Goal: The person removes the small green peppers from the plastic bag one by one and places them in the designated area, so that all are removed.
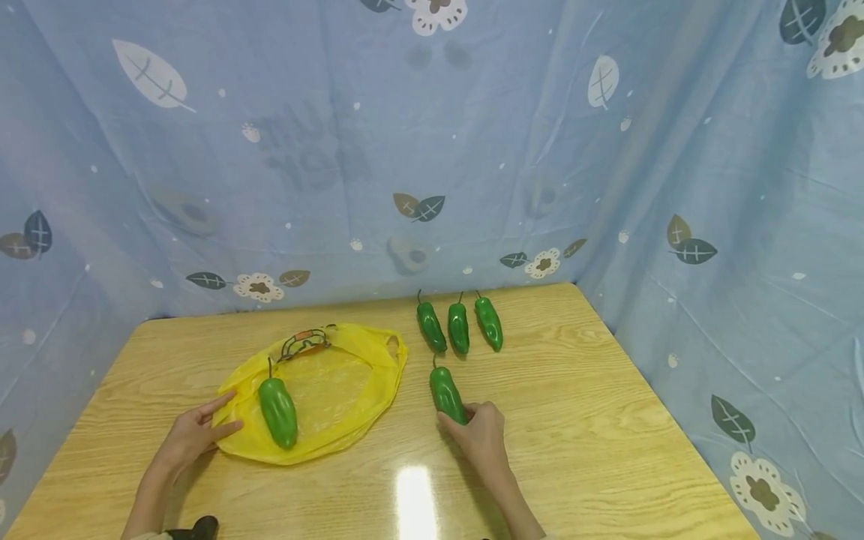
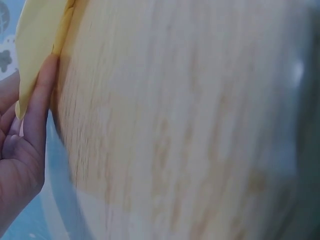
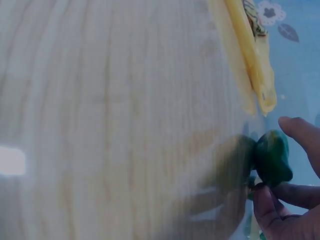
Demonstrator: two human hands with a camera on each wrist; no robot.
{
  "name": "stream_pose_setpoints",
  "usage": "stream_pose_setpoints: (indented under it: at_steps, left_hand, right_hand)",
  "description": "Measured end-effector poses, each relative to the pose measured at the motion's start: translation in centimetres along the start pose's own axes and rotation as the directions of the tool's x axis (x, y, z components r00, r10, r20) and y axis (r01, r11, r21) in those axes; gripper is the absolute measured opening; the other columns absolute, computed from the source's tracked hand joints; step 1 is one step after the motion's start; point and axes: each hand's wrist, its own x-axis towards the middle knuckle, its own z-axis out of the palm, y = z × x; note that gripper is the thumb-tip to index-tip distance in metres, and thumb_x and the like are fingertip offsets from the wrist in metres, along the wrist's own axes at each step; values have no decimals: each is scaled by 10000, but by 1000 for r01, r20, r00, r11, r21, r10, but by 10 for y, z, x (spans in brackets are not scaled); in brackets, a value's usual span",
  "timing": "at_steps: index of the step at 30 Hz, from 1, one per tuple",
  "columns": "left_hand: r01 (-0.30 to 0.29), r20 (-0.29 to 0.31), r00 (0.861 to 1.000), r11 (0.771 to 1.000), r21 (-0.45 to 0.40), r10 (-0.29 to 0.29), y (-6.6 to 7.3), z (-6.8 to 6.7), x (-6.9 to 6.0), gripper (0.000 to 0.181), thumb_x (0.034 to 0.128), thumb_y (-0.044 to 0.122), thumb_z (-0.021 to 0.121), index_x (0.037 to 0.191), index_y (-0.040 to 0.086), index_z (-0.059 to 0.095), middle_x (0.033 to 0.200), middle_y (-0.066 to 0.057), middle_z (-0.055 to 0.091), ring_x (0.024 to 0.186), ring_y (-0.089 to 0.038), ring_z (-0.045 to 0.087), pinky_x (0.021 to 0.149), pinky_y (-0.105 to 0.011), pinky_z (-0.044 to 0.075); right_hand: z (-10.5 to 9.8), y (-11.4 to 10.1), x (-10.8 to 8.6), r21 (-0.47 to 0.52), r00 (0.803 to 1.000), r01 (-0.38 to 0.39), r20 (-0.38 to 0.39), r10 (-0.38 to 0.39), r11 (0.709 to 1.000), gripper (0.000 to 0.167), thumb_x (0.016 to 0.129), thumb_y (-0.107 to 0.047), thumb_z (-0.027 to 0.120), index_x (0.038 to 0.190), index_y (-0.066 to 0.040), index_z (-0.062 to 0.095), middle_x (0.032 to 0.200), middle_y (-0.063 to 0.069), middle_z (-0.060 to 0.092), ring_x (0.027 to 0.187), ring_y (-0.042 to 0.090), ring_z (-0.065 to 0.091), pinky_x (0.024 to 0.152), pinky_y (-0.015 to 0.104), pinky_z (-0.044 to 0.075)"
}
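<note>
On the left of the table lies a yellow plastic bag point(image 1: 344, 379), spread out with its mouth wide. My left hand point(image 1: 192, 435) holds the bag's left edge; in the left wrist view the yellow film point(image 2: 42, 35) passes between thumb and fingers. One large green pepper point(image 1: 277, 412) lies on the bag, stem pointing away. To the right of the bag, my right hand point(image 1: 478, 439) grips the lower end of another green pepper point(image 1: 445, 394), thumb on its left and fingers on its right. In the right wrist view this pepper point(image 3: 273, 157) appears end-on, close to the tabletop.
Behind the right hand, three smaller green peppers point(image 1: 458, 328) lie side by side near the table's back edge. The wooden table point(image 1: 580, 442) meets a blue patterned cloth point(image 1: 472, 135) at the back and sides. A dark object point(image 1: 202, 527) shows beside the left forearm.
</note>
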Motion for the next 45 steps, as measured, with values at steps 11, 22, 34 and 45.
stream_pose_setpoints:
  at_steps: [11,22,34,45]
  left_hand:
    - [-3,-6,1000,1000,-2,3,3,1,-2,798,890,286,695,1501,30,249,576,78,294,492,-39,302,503,-217,395]
    - [-14,-14,1000,1000,-24,14,1,-1,-1,784,893,268,693,1500,28,258,556,98,236,472,-38,276,487,-215,387]
    - [-14,-8,1000,1000,15,14,2,0,0,806,883,314,700,1502,38,263,1361,-388,379,795,-188,492,627,-209,409]
    - [1,2,1000,1000,21,-1,1,-1,-1,817,886,330,692,1508,49,243,1092,-289,584,987,-301,571,761,-320,504]
  right_hand:
    - [-16,-9,3,-58,998,-34,57,37,998,480,828,-255,765,853,201,616,631,76,522,520,141,496,463,186,433]
    - [-19,-43,50,309,976,212,-30,-214,927,380,912,-157,671,1205,76,610,1206,212,624,1120,375,588,941,375,473]
    - [8,-102,48,521,965,215,14,-261,826,367,925,5,600,1241,176,524,1261,302,551,1178,447,514,999,490,402]
    - [68,-126,37,569,945,234,59,-323,788,343,916,13,612,1228,144,556,1242,272,579,1151,414,547,968,480,434]
